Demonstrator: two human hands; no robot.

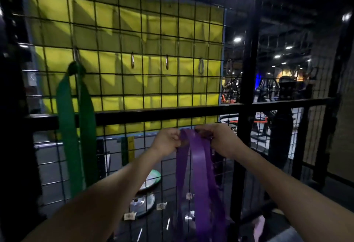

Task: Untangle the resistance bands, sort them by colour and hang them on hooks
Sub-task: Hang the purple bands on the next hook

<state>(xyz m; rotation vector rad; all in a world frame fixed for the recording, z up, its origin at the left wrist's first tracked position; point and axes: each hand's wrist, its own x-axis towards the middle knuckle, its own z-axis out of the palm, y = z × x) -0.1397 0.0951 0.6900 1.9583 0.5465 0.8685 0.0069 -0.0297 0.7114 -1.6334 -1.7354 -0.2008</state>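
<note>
Left hand (pixel 168 140) and right hand (pixel 216 138) closed on bunched tops of purple resistance bands (pixel 199 174); limp, stretchy, light; best gripped at loop tops.

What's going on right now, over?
Left hand and right hand gripping purple bands. Green bands already hung. Three hooks free. Nothing blocking.

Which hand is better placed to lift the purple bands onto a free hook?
Probably the right hand: both hands grip the purple bands, but it sits almost under the free hook.
</note>
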